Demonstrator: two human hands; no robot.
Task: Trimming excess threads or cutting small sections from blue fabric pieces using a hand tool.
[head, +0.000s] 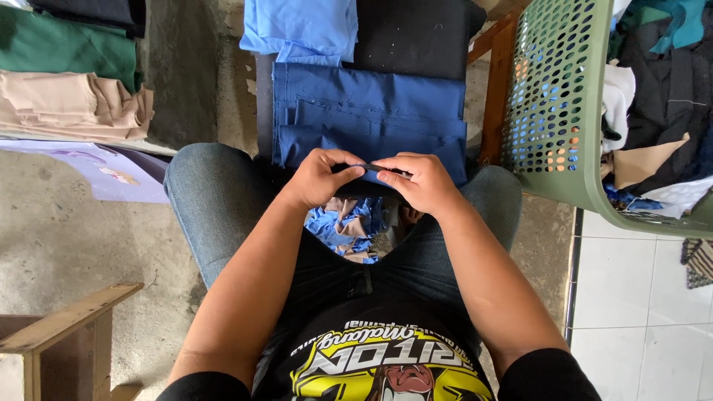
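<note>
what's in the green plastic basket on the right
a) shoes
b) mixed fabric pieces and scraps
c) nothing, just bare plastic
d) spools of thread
b: the green plastic basket is filled with mixed fabric pieces in dark, white, tan and teal, heaped loosely against its perforated wall.

The one camera sits on my head and looks steeply down over my chest, close on my hands and lap. Its upper edge reaches the floor ahead of my knees. No second view overlaps it.
</note>
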